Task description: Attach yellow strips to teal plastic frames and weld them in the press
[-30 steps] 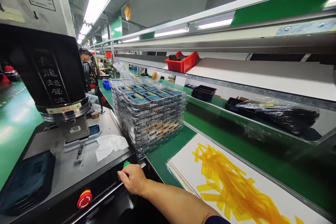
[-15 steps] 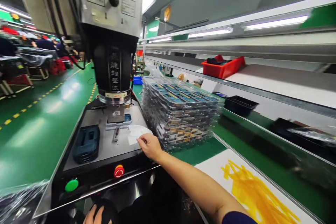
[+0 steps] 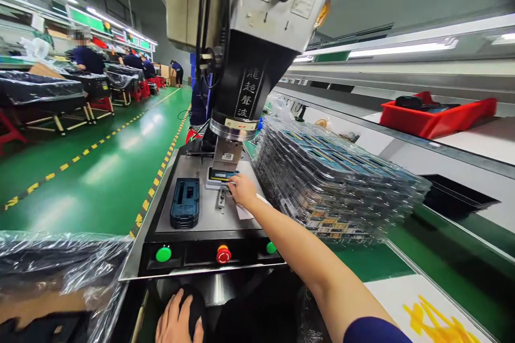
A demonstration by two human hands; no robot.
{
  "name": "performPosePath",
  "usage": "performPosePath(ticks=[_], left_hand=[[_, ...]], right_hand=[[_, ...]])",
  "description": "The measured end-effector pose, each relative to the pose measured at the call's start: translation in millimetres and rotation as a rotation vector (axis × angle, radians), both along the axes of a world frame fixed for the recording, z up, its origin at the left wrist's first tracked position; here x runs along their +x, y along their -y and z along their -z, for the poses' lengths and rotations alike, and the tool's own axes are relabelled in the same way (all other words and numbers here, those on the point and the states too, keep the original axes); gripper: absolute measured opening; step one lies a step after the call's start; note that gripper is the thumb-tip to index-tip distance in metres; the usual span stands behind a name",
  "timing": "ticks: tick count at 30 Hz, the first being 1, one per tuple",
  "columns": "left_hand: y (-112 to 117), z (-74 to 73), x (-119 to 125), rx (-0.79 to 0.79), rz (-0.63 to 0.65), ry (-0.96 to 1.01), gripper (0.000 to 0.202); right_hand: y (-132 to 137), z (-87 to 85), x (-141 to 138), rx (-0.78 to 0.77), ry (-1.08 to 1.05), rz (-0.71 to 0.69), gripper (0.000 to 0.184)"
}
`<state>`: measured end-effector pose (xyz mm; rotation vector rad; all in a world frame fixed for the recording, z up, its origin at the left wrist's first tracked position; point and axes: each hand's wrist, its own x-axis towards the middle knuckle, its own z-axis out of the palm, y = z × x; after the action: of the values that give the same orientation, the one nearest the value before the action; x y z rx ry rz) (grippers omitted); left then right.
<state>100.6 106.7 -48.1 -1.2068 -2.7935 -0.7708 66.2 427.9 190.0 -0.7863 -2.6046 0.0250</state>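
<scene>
My right hand (image 3: 243, 189) reaches over the machine's metal plate (image 3: 209, 217), its fingers bent together at the right edge of a small blue plastic part (image 3: 222, 175) with a yellow stripe. This part is at the light fixture (image 3: 213, 184) under the metal press head (image 3: 227, 155). A white sheet (image 3: 244, 213) lies partly beneath my right wrist. Low in the view, my left hand (image 3: 177, 320) rests with fingers spread on a rounded black surface (image 3: 193, 300). Several dark blue plastic housings (image 3: 185, 201) lie stacked on the plate's left side.
Clear plastic trays (image 3: 341, 187) of blue parts stand stacked to the right. Green buttons (image 3: 163, 254) and a red stop button (image 3: 223, 254) line the machine's front. A plastic-lined box (image 3: 60, 278) is at lower left. A red bin (image 3: 436, 115) sits on the shelf. People work in the background.
My right hand has moved from the white sheet forward to the blue part at the fixture. The view has swung left, and more of my left hand shows.
</scene>
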Motion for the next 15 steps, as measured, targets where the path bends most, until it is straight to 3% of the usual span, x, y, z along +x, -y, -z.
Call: performPosePath(ticks=[6, 15], left_hand=[[1, 0.0, -4, 0.010, 0.008, 0.057, 0.045], [3, -15.2, -4, 0.032, -0.003, 0.117, 0.043]], right_hand=[[-11, -0.1, -26, 0.044, 0.131, -0.070, 0.019], [-19, 12.6, -28, 0.090, 0.181, -0.030, 0.028]])
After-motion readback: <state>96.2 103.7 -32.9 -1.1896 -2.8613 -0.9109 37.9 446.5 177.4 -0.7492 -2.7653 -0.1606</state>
